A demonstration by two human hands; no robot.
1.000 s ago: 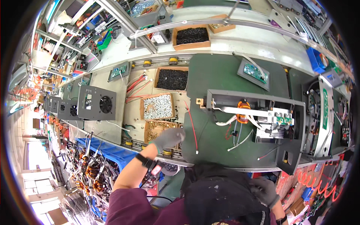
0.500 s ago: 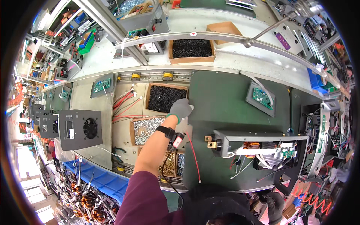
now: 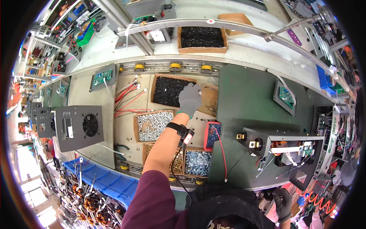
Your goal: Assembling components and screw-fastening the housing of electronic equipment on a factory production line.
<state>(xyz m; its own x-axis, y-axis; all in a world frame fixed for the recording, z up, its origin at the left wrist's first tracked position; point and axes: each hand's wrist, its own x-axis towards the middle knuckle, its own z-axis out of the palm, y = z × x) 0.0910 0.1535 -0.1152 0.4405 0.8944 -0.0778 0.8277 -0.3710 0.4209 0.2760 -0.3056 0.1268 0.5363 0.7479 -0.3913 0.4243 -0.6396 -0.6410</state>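
My left hand (image 3: 190, 100), in a grey glove with a strapped device on the wrist, is over the right end of a cardboard box of small black screws (image 3: 167, 91). Its fingers look curled; whether anything is in them does not show. Right of it lies a shallow box with a few brass-coloured pieces (image 3: 212, 107). Nearest below are a box of silver screws (image 3: 154, 128) and a red tray of small blue parts (image 3: 213, 135). At the lower right, a dark-gloved hand, seemingly my right hand (image 3: 283, 204), hangs below the bench edge, its fingers unclear.
A green board (image 3: 251, 103) carries an open grey chassis (image 3: 282, 141) and a circuit-board panel (image 3: 286, 97). Red wires (image 3: 127, 95) lie left of the boxes. A grey fan unit (image 3: 78, 128) stands farther left. A blue bin (image 3: 103, 183) of wired coils sits lower left.
The green board, with its chassis and circuit-board panel, has shifted right, uncovering the brass-piece box, red tray and blue-silver fasteners. My left hand has left the board's edge, moving slightly up and right.
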